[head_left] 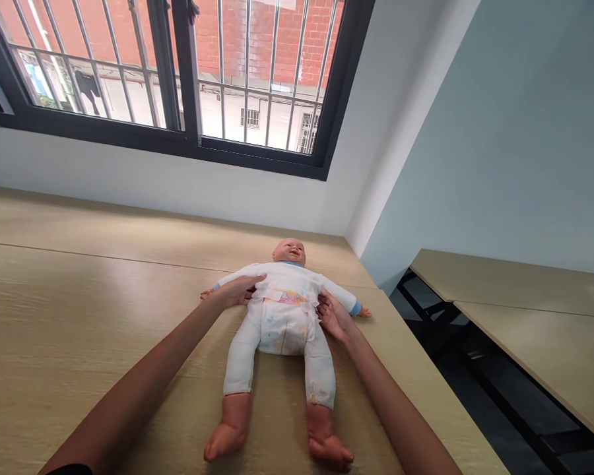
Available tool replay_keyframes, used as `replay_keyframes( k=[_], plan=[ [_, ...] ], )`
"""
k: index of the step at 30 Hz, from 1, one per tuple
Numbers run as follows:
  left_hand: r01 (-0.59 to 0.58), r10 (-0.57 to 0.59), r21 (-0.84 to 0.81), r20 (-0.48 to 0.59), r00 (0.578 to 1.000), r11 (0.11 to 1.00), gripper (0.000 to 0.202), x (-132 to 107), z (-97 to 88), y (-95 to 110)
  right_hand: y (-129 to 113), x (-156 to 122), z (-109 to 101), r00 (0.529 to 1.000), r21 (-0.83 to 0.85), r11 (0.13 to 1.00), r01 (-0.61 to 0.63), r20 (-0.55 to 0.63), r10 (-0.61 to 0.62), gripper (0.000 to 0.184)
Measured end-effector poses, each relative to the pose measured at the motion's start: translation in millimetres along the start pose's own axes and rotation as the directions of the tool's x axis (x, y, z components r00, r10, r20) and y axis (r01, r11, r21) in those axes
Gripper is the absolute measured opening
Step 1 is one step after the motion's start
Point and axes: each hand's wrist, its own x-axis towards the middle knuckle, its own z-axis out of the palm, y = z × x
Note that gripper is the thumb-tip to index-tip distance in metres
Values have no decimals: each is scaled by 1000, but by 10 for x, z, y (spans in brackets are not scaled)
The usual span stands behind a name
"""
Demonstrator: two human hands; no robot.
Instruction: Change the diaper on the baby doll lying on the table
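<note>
A baby doll (282,316) lies on its back on the wooden table (79,310), head toward the window, bare feet toward me. It wears a white top and white trousers with a diaper at the waist. My left hand (237,290) rests on the doll's torso at its waist on the left, fingers stretched over the top's hem. My right hand (332,315) touches the doll's other side at the waist, fingers curled against the cloth. Whether either hand pinches the fabric is hidden.
A barred window (178,72) fills the wall behind the table. To the right, a dark gap (455,356) separates this table from a second wooden table (534,310). The table's right edge runs close to the doll's arm.
</note>
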Motion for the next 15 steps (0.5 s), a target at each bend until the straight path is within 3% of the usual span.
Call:
replay_keyframes(
  k=[5,9,15],
  plan=[
    [21,-10,-206,57,998,978,63,29,110,-67,10,83,247,984,82,984,-160,88,153,37],
    [36,4,-316,124,992,948,65,28,171,-87,-43,130,283,949,163,948,-273,208,238,42],
    [74,11,-428,193,981,901,57,-33,308,-99,-67,94,246,941,152,950,-274,245,232,41]
  ],
)
